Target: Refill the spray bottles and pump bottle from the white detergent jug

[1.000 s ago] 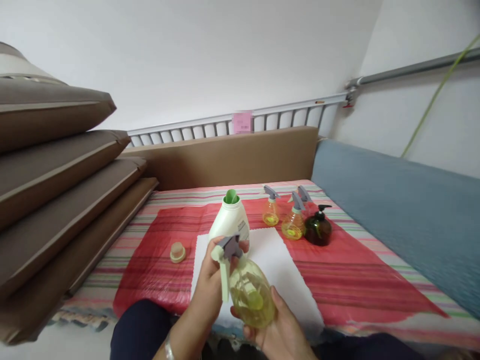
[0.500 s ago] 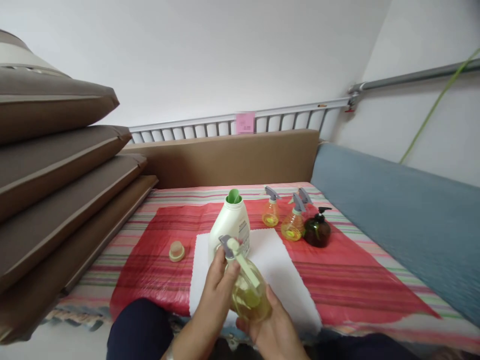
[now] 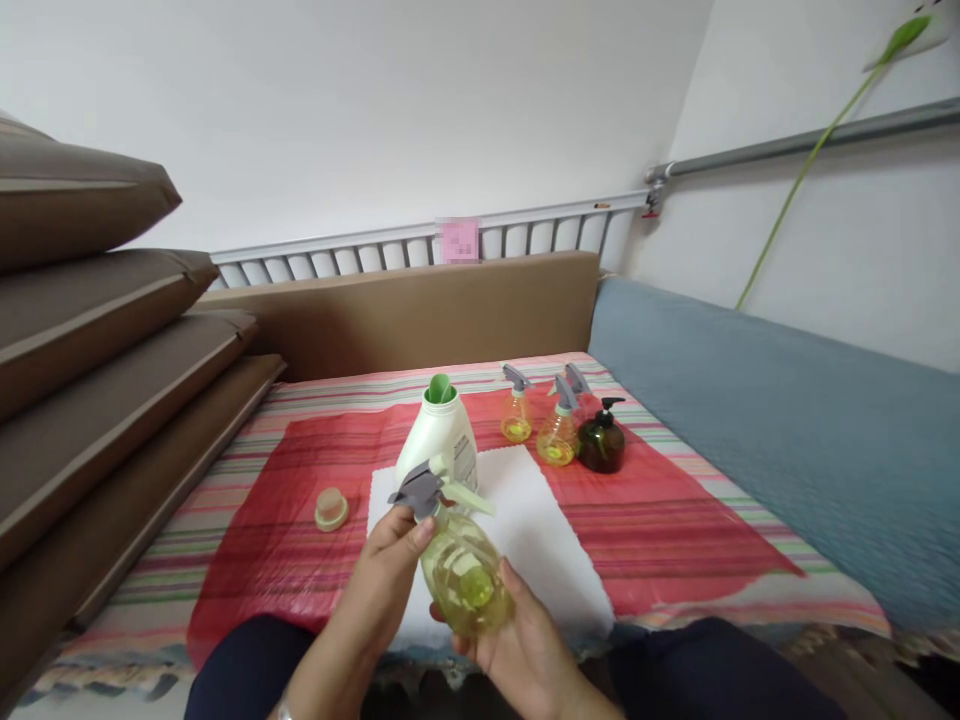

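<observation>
White walls (image 3: pixel 375 120) meet in a corner at the far right, and a white rail (image 3: pixel 337 262) runs behind a brown board (image 3: pixel 420 310). Brown cushions (image 3: pixel 112 330) are stacked on the left, and a blue mattress (image 3: pixel 750 420) lies on the right. Between them is a bed with a striped cover (image 3: pixel 232 470). A red sheet (image 3: pixel 660 520) is spread over the cover, with a white cloth (image 3: pixel 540 530) on its near middle.

The spray bottle (image 3: pixel 465 575) is held tilted in the air over the near edge of the white cloth. It is clear, with yellow-green liquid inside, and its grey head (image 3: pixel 418 488) points far and left. The left hand (image 3: pixel 379 575) has its fingers closed around the bottle's neck, the thumb pressed just below the head. The right hand (image 3: pixel 521 640) cups the round body from beneath, its fingers curled up around it and the thumb against the right side.

Just beyond the held bottle, a white bottle (image 3: pixel 439 445) with an open green spout stands upright at the far edge of the cloth. A small tan cap (image 3: pixel 331 508) lies on the red sheet to its left, well apart. To the far right two small orange spray bottles (image 3: pixel 517 418) (image 3: pixel 556 442) stand near each other. A dark pump bottle (image 3: pixel 600 447) stands just beside the nearer one, and another grey spray head (image 3: pixel 576 378) shows behind.
</observation>
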Motion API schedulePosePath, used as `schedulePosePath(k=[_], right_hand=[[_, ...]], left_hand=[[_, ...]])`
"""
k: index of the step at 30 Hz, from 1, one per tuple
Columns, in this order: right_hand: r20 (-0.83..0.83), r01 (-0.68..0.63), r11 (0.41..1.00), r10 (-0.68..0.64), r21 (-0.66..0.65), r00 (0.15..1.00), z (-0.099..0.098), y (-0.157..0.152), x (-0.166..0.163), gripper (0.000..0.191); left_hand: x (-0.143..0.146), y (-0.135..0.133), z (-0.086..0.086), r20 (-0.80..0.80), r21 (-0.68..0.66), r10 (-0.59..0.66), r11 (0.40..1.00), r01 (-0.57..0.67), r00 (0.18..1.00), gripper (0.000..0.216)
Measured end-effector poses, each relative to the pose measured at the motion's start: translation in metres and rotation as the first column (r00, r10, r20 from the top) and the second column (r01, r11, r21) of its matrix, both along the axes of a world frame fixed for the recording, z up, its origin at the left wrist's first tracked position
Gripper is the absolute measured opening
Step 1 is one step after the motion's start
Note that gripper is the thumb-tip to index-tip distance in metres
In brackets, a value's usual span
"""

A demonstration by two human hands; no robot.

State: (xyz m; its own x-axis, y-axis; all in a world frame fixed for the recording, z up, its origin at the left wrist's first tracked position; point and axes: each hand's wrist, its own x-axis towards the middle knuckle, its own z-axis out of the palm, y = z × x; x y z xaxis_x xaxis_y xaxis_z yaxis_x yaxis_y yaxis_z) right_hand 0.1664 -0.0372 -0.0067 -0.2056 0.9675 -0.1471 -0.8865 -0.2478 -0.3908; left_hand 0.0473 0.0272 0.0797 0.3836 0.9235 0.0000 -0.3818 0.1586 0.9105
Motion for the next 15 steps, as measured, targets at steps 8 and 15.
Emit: schedulePosePath(k=[8,15], right_hand=[[0.016,0.115,0.993,-0.116,0.036,0.993,0.001,-0.002,0.000,0.042],[-0.007,0.047,0.998,-0.047,0.042,0.999,0.002,-0.004,0.006,0.049]], left_hand=[[0.010,-0.006,-0.001,-0.077,0.217,0.285,0.940,-0.263,0.955,0.035],[-0.002,-0.002,0.000,-0.083,0.168,0.080,0.984,-0.066,0.993,0.033]])
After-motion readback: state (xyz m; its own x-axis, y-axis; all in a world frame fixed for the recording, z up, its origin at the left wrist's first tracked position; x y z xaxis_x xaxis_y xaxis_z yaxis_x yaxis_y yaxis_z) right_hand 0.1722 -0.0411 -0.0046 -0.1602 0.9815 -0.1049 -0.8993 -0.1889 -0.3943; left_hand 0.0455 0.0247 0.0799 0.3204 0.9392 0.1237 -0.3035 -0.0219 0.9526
